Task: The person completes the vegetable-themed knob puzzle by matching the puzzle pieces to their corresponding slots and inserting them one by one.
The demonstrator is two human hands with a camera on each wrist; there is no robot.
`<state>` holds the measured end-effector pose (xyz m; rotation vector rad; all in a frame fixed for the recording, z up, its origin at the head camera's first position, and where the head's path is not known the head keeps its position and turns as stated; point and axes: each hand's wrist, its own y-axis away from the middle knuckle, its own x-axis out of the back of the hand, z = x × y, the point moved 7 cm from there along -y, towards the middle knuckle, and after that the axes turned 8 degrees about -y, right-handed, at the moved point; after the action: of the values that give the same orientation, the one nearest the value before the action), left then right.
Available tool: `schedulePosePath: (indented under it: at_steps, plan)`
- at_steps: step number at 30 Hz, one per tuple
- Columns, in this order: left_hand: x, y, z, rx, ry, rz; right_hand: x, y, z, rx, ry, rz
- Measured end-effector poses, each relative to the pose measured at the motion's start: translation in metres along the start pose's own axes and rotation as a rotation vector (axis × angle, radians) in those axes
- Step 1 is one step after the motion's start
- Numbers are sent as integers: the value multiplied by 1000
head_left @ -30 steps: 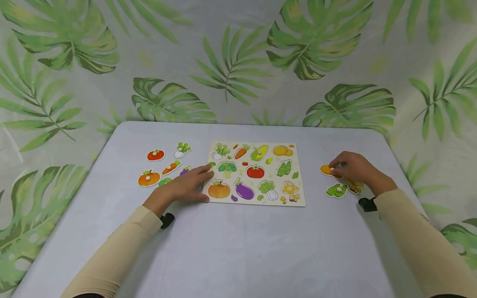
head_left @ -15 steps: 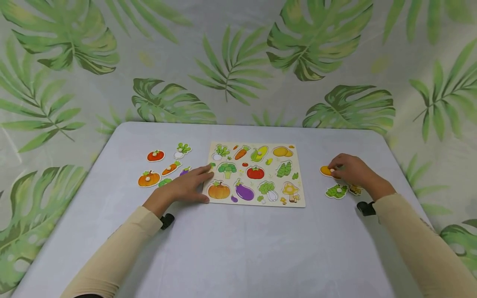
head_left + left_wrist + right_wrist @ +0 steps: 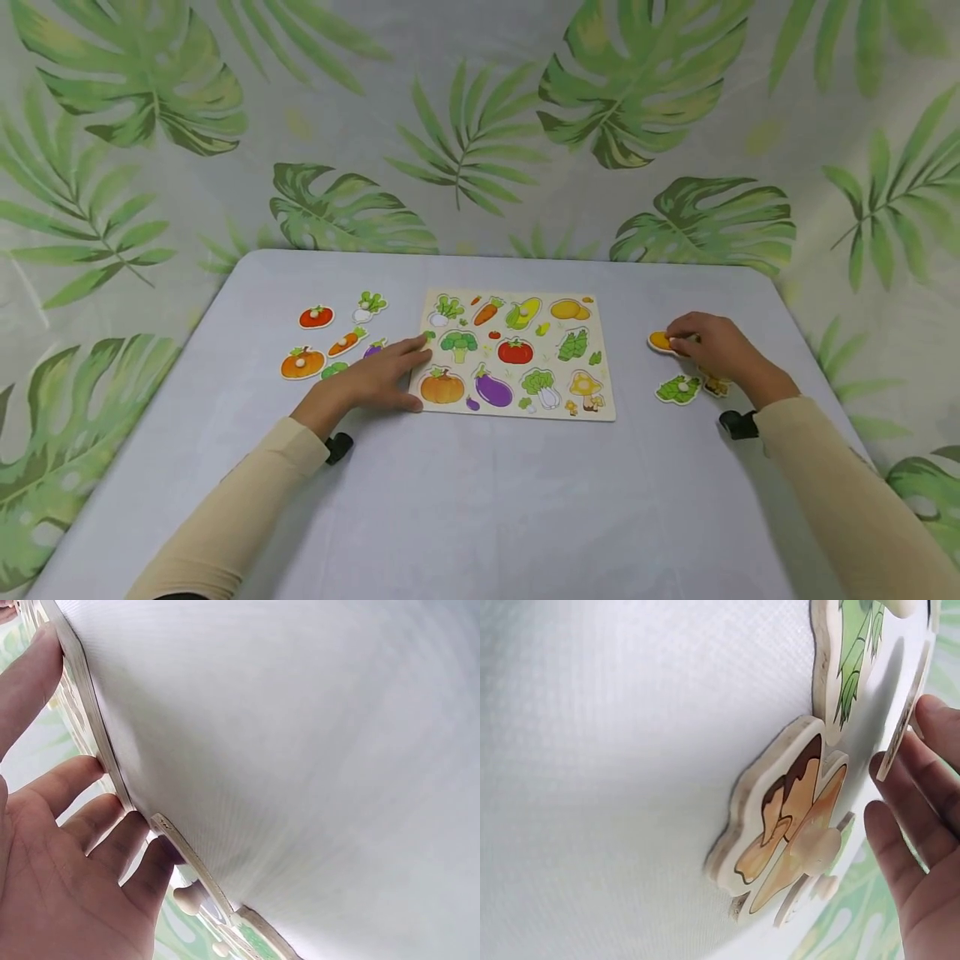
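Note:
My left hand (image 3: 382, 375) rests at the left edge of a wooden vegetable puzzle board (image 3: 545, 350), fingers extended; the left wrist view has thumb and fingertips along the board's edge (image 3: 97, 735). At the right side, my right hand (image 3: 712, 346) pinches a yellow potato puzzle piece (image 3: 660, 340), partly covered by the fingers. In the right wrist view this piece (image 3: 904, 712) appears edge-on between thumb and fingers. Nearby lie a green asparagus piece (image 3: 678, 389) and a mushroom piece (image 3: 715, 386), partly under the right hand.
Left of the board lie knobbed pieces: tomato (image 3: 317, 317), white turnip (image 3: 367, 307), carrot (image 3: 347, 342) and pumpkin (image 3: 303, 363). Eggplant (image 3: 372, 346) and broccoli (image 3: 333, 369) pieces are partly hidden by the left hand. A leaf-patterned cloth (image 3: 480, 125) hangs behind the white table (image 3: 480, 500).
The right hand has shifted very slightly at the potato piece, its fingers staying on it. The left hand keeps its place on the board. The head view has moved a little.

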<state>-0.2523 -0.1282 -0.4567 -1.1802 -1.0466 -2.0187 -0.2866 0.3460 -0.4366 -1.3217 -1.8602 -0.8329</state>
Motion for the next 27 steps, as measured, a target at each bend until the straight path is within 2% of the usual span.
schedulePosePath:
  at_steps: [7, 13, 27]
  plan:
    - [-2, 0, -2, 22, 2, -1, 3, -3, 2, -6, 19, 19]
    - [0, 1, -1, -1, -3, 7, 5, -4, 0, -9, 24, 23]
    - [0, 2, 0, -15, -6, 12, 12, -10, -7, 27, 18, 114]
